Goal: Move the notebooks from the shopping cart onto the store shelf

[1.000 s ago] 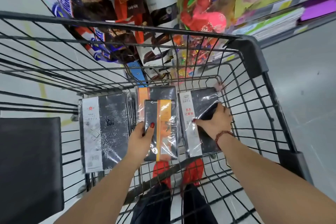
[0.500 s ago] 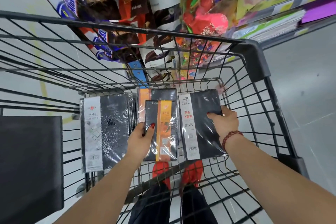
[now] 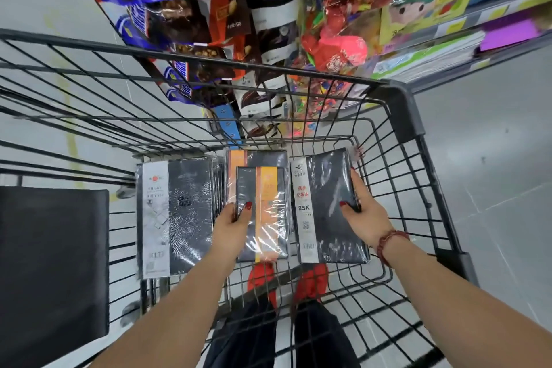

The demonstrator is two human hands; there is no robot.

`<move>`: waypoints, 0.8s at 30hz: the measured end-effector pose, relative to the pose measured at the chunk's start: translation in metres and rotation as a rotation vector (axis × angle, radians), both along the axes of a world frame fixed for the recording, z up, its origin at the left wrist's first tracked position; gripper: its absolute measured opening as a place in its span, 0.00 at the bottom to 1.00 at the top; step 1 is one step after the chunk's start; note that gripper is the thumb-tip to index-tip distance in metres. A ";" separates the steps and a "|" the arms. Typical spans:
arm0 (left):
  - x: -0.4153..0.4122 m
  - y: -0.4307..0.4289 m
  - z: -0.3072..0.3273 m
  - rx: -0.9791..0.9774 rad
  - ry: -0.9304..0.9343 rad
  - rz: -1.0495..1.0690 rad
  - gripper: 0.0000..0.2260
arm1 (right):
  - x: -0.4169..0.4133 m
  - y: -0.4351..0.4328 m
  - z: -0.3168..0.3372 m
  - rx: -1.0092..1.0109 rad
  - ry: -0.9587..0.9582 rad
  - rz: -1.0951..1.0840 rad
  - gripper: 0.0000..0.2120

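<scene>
Inside the wire shopping cart (image 3: 397, 104) lie several dark notebooks in clear wrap. My left hand (image 3: 234, 222) grips the left edge of a small notebook with an orange band (image 3: 265, 212), which rests over a larger one of the same kind. My right hand (image 3: 363, 212) holds the right edge of a dark notebook with a white label strip (image 3: 324, 206), thumb on its cover. A stack of diary notebooks with white labels (image 3: 176, 215) lies at the cart's left. The store shelf (image 3: 448, 60) with flat books is at upper right.
Hanging snack bags (image 3: 185, 21) and bright toys (image 3: 337, 48) fill the rack beyond the cart's front. A black fold-down seat panel (image 3: 50, 275) is at left. Grey floor (image 3: 493, 158) lies to the right. Red shoes (image 3: 310, 281) show under the cart.
My right hand shifted from the top of the white-label notebook to its right edge and tilted it flatter. My left hand stayed on the orange-band notebook.
</scene>
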State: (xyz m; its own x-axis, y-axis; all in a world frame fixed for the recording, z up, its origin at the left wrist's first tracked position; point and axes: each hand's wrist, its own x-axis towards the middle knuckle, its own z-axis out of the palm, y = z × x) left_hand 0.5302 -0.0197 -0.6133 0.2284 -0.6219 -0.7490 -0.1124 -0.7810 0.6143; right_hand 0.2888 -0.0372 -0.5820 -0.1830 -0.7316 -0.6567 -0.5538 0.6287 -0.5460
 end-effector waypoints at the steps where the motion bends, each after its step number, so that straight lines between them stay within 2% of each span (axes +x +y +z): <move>1: 0.000 0.000 0.004 -0.003 0.015 0.024 0.11 | 0.002 0.001 0.002 -0.023 0.004 -0.014 0.33; 7: 0.011 0.008 0.045 -0.028 0.045 0.050 0.09 | 0.020 0.012 0.035 -0.170 -0.047 -0.078 0.28; 10: 0.019 0.011 0.075 -0.065 0.083 0.066 0.08 | 0.024 0.020 0.065 -0.241 -0.124 -0.186 0.26; 13: 0.023 0.012 0.116 -0.147 0.085 0.057 0.11 | 0.024 0.032 0.103 -0.350 -0.209 -0.239 0.25; 20: 0.020 0.015 0.200 -0.316 0.078 -0.003 0.08 | 0.015 0.058 0.185 -0.602 -0.321 -0.433 0.18; 24: 0.004 0.013 0.243 -0.399 0.080 -0.058 0.07 | -0.007 0.068 0.218 -0.674 -0.348 -0.565 0.15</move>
